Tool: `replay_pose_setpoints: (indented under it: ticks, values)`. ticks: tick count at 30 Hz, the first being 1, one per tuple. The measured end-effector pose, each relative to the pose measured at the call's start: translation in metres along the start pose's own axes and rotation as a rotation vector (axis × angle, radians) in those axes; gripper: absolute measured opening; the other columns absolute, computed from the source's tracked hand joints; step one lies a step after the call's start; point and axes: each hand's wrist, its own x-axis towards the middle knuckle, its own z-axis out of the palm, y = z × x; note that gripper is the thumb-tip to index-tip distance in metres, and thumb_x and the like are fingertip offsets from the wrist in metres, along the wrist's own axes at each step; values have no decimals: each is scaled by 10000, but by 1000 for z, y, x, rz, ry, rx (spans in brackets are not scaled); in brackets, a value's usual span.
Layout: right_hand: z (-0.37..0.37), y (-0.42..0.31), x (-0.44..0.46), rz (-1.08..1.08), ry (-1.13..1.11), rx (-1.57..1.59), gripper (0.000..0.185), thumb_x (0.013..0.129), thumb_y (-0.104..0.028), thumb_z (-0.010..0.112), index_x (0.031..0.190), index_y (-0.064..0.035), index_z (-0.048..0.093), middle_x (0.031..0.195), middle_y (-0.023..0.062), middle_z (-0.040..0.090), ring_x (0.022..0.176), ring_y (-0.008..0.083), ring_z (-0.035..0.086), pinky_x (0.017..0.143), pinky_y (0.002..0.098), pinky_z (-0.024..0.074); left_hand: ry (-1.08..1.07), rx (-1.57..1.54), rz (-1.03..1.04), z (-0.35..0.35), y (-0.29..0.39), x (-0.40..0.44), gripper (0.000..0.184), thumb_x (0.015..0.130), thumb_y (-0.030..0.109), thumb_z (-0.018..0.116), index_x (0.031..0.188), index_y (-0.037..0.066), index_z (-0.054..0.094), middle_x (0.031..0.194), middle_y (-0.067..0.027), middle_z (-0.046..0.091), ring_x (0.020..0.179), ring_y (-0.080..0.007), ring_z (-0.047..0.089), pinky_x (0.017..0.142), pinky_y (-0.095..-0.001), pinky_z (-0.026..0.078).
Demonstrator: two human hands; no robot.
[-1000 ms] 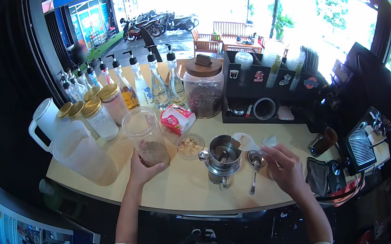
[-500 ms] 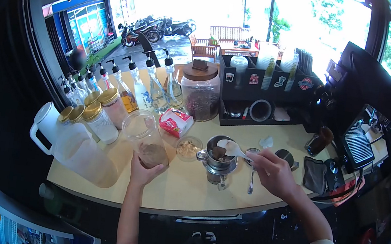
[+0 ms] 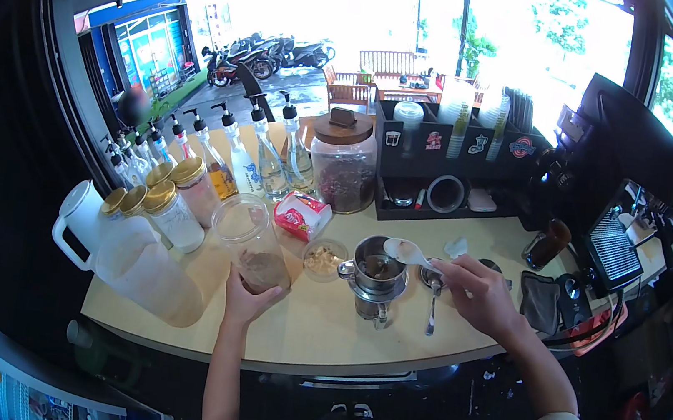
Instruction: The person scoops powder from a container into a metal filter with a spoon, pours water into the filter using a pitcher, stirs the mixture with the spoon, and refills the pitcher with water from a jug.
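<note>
My left hand (image 3: 246, 298) is wrapped round the base of a clear plastic jar (image 3: 252, 237) with brown powder low inside. Between the fingers of my right hand (image 3: 477, 293) is a white plastic scoop (image 3: 405, 252), its bowl over the rim of a metal drip filter (image 3: 378, 267). Dark contents show inside the filter, which sits on a glass mug (image 3: 372, 308). Left of the filter stands a small open dish (image 3: 324, 259) of pale brown bits. A metal spoon (image 3: 432, 306) lies to the right of the mug.
Gold-lidded jars (image 3: 174, 215) and a large plastic pitcher (image 3: 148, 271) stand left. Behind are pump bottles (image 3: 275, 165), a red-white packet (image 3: 302, 214), a wooden-lidded jar (image 3: 344, 165) and a black cup organizer (image 3: 453, 153). A brown glass (image 3: 547, 246) stands right, near a coffee machine (image 3: 622, 178).
The scoop moved left over the filter and tipped; the brown powder seen on it earlier is mostly gone from its bowl. My left hand has stayed on the jar.
</note>
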Motion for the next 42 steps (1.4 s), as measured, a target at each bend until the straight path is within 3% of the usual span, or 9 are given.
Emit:
replay_pose_setpoints:
  ticks: [11,14,16,21,27,32,35,37,42]
  values:
    - [-4,-7,25,-31,-21,16,429,731,43,618,1132,-111,607,794,59,570,683,247,604,594,367,501,20,-15,-22,-1,-1,-1,989,545,62,858,1354,-4,293,1272,-143,467,1178,-245,493,990,-372,436]
    - [4,-23,55,-51,-22,-14,369,754,9,612,1106,-100,622,784,49,570,702,234,598,625,364,481,76,-24,-26,1,13,-2,848,520,149,883,1196,5,392,1158,-164,559,1075,-256,576,908,-369,487]
    - [13,-35,81,-245,49,-48,335,755,-19,607,1082,-87,636,805,43,577,759,219,592,711,348,441,15,3,-56,-1,14,-3,843,499,202,902,1135,5,385,1116,-180,575,1036,-264,600,874,-372,508]
    - [56,-62,147,-462,38,-138,318,720,-59,629,1037,-81,649,898,32,586,892,188,561,832,345,375,-44,129,-9,-8,14,-3,906,485,296,911,1140,-14,367,1112,-197,572,1036,-290,603,864,-384,513]
    - [111,-90,205,-725,-194,-363,219,705,-88,655,918,-138,660,918,3,584,998,161,543,971,411,336,-41,23,-41,-10,13,-7,948,474,333,910,1188,16,372,1171,-198,525,1100,-304,554,912,-416,477]
    - [136,-95,212,-713,-359,-406,253,689,-85,662,936,-139,663,991,4,589,1072,163,520,1056,448,272,-6,164,-6,-10,-1,-6,925,490,356,877,1221,58,395,1180,-200,481,1140,-349,464,968,-458,404]
    - [131,-84,206,-730,-266,-283,317,675,-77,666,987,-129,662,1123,43,564,1128,196,501,1069,456,267,-16,279,-26,-12,12,-6,925,513,235,867,1278,17,396,1229,-163,491,1175,-283,480,986,-408,401]
    - [118,-80,198,-687,-155,-157,360,663,-59,659,1019,-111,654,1229,85,514,1161,236,485,1048,456,296,-17,278,-27,-10,7,-5,924,517,240,865,1282,14,399,1249,-166,477,1182,-286,475,993,-411,395]
    - [72,-63,148,-516,-89,-9,308,746,-41,594,1047,-74,649,1280,124,464,1144,275,474,993,434,345,-44,137,28,-6,7,-2,942,530,256,856,1305,11,379,1295,-174,438,1222,-295,433,1021,-419,361]
